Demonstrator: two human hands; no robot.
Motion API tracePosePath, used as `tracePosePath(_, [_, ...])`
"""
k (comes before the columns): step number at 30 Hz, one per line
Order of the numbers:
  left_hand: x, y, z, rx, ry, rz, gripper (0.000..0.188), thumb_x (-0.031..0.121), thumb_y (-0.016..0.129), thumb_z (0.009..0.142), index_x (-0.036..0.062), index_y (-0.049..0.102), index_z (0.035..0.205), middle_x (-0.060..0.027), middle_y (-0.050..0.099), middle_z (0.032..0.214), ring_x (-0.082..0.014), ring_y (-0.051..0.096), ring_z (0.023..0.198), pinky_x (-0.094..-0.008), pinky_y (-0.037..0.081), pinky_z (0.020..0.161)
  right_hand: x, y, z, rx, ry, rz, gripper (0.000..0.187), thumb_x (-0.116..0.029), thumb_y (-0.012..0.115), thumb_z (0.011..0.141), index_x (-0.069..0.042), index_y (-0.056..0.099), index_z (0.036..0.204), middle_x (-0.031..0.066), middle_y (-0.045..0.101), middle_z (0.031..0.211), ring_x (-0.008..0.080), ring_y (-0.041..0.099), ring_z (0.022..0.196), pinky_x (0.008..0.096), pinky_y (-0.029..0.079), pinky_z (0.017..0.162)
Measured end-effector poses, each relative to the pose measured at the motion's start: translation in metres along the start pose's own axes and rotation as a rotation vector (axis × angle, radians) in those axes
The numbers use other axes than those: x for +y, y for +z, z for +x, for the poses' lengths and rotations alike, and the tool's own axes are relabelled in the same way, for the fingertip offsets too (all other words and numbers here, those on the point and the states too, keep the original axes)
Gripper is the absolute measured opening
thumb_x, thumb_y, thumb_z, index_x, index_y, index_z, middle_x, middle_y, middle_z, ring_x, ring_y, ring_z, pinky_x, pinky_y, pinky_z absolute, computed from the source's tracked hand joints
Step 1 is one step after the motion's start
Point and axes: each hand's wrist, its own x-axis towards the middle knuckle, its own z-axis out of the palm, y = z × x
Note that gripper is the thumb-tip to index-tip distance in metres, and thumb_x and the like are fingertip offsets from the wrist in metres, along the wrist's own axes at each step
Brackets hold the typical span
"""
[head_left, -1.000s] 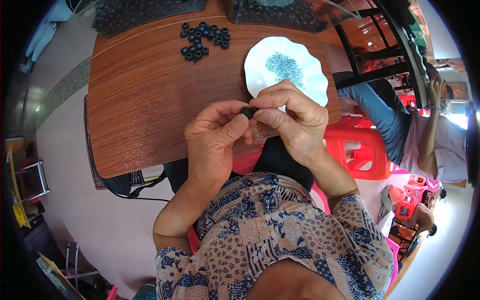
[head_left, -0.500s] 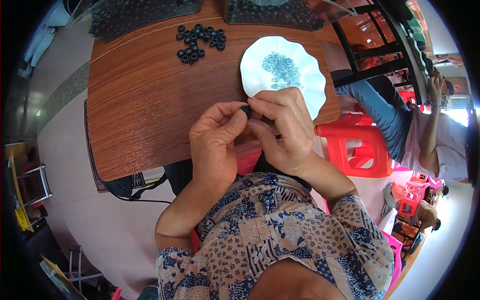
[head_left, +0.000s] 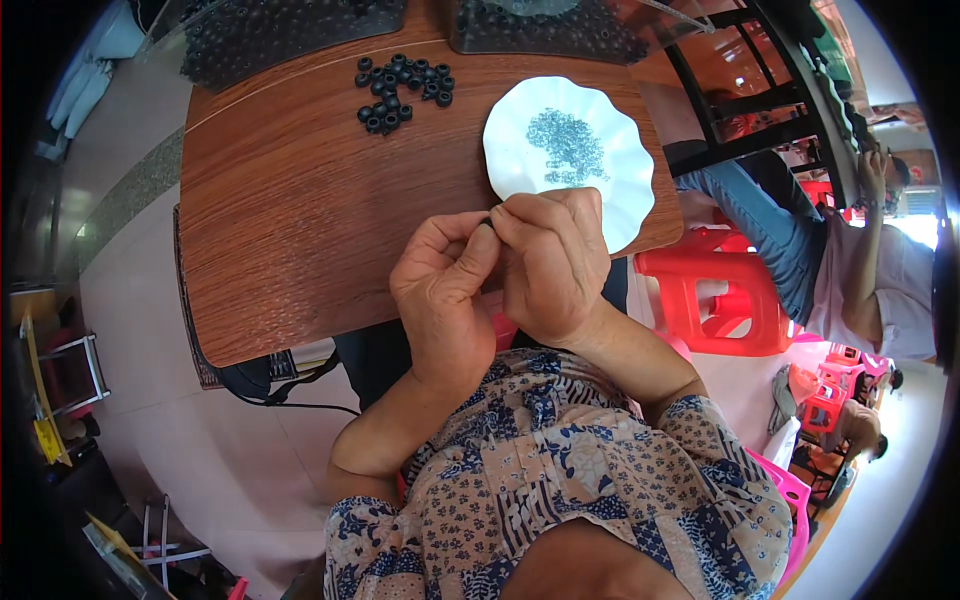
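In front of my chest, near the table's front edge, my two hands meet at the fingertips. My left hand [head_left: 445, 285] pinches a small black round part [head_left: 488, 222] between thumb and forefinger; most of it is covered. Up against it are the fingertips of my right hand [head_left: 555, 265], closed in a pinch; whatever they hold is too small or hidden to name. A white plate [head_left: 510, 120] with a wavy rim lies just beyond my right hand, with many tiny silvery-grey pieces [head_left: 567, 148] heaped in its middle. Several similar black parts [head_left: 390, 95] sit loose farther left.
Two see-through bins of black parts stand at the far edge, a left bin [head_left: 290, 45] and a right bin [head_left: 550, 40]. The brown wooden table [head_left: 290, 220] carries everything. Beyond its right side are a red stool [head_left: 720, 300] and a seated person in jeans [head_left: 760, 220].
My right hand has turned and closed in, its fingers curling tighter against the left fingertips. The black part is now more covered. The view has shifted slightly.
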Motion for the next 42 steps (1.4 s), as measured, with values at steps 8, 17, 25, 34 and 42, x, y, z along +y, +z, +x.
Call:
tracePosePath(8, [0.002, 0.001, 0.003, -0.010, 0.081, -0.031, 0.012, 0.009, 0.059, 0.091, -0.0015, 0.059, 0.096, -0.0059, 0.063, 0.090, -0.0081, 0.057, 0.077, -0.0204, 0.047, 0.070, 0.001, 0.002, 0.011, 0.028, -0.063, 0.041, 0.030, 0.004, 0.067, 0.056, 0.002, 0.061, 0.085, 0.0120, 0.061, 0.084, 0.0239, 0.055, 0.068, 0.0321, 0.041, 0.061])
tracePosePath(17, [0.027, -0.011, 0.013, 0.011, 0.130, 0.079, 0.016, 0.008, 0.055, 0.092, -0.0019, 0.054, 0.104, -0.0075, 0.061, 0.092, -0.0127, 0.057, 0.081, -0.0253, 0.046, 0.077, -0.012, 0.003, 0.004, -0.045, 0.125, 0.255, 0.043, 0.009, 0.065, 0.063, 0.003, 0.058, 0.105, 0.0162, 0.061, 0.102, 0.0273, 0.054, 0.083, 0.0340, 0.045, 0.068])
tracePosePath(25, [0.147, -0.015, 0.140, 0.010, 0.982, 0.929, 0.019, 0.000, 0.059, 0.084, 0.0023, 0.060, 0.102, -0.0012, 0.060, 0.086, -0.0094, 0.057, 0.081, -0.0240, 0.047, 0.071, 0.006, -0.024, 0.000, -0.160, 0.285, 0.384, 0.042, 0.016, 0.061, 0.070, 0.006, 0.055, 0.110, 0.0129, 0.065, 0.087, 0.0198, 0.055, 0.071, 0.0277, 0.046, 0.064])
tracePosePath(34, [0.207, -0.014, 0.233, 0.306, 1.368, 1.746, 0.025, 0.009, 0.067, 0.078, 0.0087, 0.064, 0.103, -0.0057, 0.063, 0.091, -0.0195, 0.059, 0.083, -0.0302, 0.048, 0.075, 0.010, -0.029, -0.003, -0.227, 0.221, 0.359, 0.033, 0.011, 0.065, 0.071, 0.006, 0.058, 0.104, 0.0110, 0.065, 0.082, 0.0218, 0.055, 0.065, 0.0281, 0.044, 0.058])
tracePosePath(42, [0.119, -0.040, 0.203, -0.279, 1.105, 1.660, 0.019, -0.003, 0.065, 0.076, 0.0054, 0.066, 0.092, -0.0082, 0.062, 0.082, -0.0221, 0.060, 0.079, -0.0300, 0.047, 0.072, 0.017, -0.023, -0.005, -0.225, 0.209, 0.395, 0.032, 0.010, 0.066, 0.072, 0.005, 0.059, 0.102, 0.0105, 0.065, 0.079, 0.0219, 0.055, 0.064, 0.0285, 0.044, 0.057])
